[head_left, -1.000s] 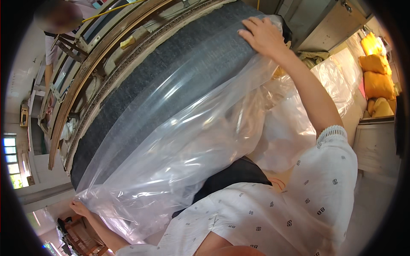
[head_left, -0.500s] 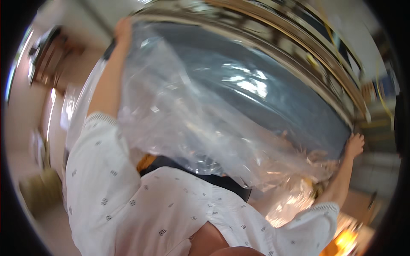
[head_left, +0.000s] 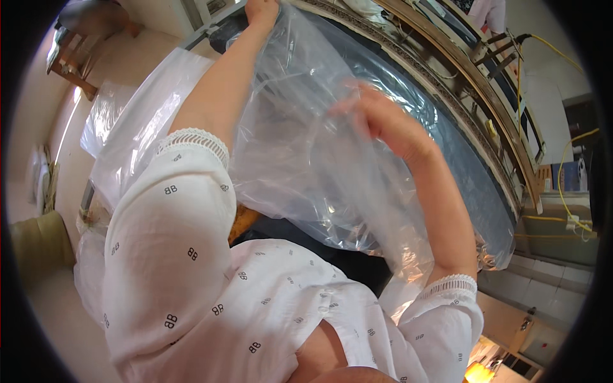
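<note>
Right hand (head_left: 386,124) moved inward along clear sheet (head_left: 287,153); shirt (head_left: 268,293) letter-printed.

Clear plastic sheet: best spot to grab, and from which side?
Probably the loose folds of the clear plastic sheet, pinched from the wearer's side: there it hangs slack and bunched, giving fingers something to close on. Farther out, it lies flatter over the dark panel, likely harder to pinch.

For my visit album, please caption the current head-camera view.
Bare left hand above, blurred bare right hand below, at clear crinkled plastic sheeting across a curved dark grey panel.
</note>
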A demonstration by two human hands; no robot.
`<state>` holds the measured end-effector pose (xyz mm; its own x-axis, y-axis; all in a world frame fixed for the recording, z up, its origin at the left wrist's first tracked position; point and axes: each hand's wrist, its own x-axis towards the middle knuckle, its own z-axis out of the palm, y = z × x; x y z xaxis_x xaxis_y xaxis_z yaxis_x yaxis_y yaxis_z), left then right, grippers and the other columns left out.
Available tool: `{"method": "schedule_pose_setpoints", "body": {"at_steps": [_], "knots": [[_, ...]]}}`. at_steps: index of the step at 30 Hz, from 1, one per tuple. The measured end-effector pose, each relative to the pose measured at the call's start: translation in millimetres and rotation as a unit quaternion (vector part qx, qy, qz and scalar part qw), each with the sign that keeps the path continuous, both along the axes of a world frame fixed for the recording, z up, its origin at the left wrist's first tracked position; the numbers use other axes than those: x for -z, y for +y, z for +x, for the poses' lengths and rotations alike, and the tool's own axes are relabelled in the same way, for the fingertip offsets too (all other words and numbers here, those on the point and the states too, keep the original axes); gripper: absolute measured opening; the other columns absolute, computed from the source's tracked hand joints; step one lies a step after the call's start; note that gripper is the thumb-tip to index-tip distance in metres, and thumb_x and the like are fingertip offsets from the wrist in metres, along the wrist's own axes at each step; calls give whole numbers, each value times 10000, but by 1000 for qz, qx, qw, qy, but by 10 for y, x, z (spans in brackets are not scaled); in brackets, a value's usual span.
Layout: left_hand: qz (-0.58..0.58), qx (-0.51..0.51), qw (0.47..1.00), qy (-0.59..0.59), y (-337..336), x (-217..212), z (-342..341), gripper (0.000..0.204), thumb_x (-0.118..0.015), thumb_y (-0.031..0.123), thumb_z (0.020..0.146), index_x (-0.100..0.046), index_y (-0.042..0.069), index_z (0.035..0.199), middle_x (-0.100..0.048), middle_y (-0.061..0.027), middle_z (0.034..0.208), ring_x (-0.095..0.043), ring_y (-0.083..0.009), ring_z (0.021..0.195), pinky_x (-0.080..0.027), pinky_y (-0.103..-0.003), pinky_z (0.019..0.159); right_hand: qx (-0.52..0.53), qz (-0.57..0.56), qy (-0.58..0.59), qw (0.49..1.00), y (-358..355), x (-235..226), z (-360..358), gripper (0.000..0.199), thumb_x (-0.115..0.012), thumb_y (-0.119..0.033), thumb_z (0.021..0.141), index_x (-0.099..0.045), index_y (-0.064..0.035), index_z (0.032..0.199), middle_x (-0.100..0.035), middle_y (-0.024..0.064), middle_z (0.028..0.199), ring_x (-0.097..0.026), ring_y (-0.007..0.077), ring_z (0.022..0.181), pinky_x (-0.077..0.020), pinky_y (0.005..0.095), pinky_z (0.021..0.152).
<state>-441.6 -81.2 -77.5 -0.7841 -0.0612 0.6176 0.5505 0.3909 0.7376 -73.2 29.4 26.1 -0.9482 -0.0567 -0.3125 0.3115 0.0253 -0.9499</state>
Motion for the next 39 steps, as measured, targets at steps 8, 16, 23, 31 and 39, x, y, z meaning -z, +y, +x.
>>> {"method": "schedule_pose_setpoints", "body": {"at_steps": [8,16,23,31,39], "knots": [[-52,-8,999,-1,-152,20,-252,332,-511,319,806,-612,20,910,-619,-145,891,-582,-251,844,-442,-355,744,15,-284,265,921,482,-489,1895,375,-627,-298,793,-522,-25,1028,-540,91,972,-531,206,797,-434,340,682],[-90,28,995,26,-86,43,-547,319,-555,311,774,-628,16,870,-626,-160,870,-593,-293,826,-443,-371,758,377,-132,553,731,338,-1177,3792,970,-692,-318,677,-103,-14,1385,-176,130,1439,-294,246,1276,-273,426,1031],[-169,7,984,57,-243,206,-1134,341,-520,325,823,-597,24,961,-608,-153,948,-570,-310,893,-437,-374,787,-487,-645,180,-560,-404,277,4873,282,-595,-92,738,-564,-114,1017,-589,127,878,-562,316,766,-448,369,673],[-274,37,957,89,130,321,-769,314,-466,285,862,-572,21,995,-589,-153,986,-554,-325,914,-424,-395,782,-421,-875,225,-79,1197,-1580,6730,229,-525,-318,841,-637,-130,910,-603,108,825,-585,305,767,-459,387,629],[-353,-76,932,-12,-1490,89,-1255,354,-427,229,824,-616,-47,941,-613,-231,937,-593,-363,836,-480,-419,728,-568,-659,38,-493,1731,112,4424,468,-537,-420,819,-488,-66,1121,-554,151,1089,-544,300,992,-419,353,838]]}}
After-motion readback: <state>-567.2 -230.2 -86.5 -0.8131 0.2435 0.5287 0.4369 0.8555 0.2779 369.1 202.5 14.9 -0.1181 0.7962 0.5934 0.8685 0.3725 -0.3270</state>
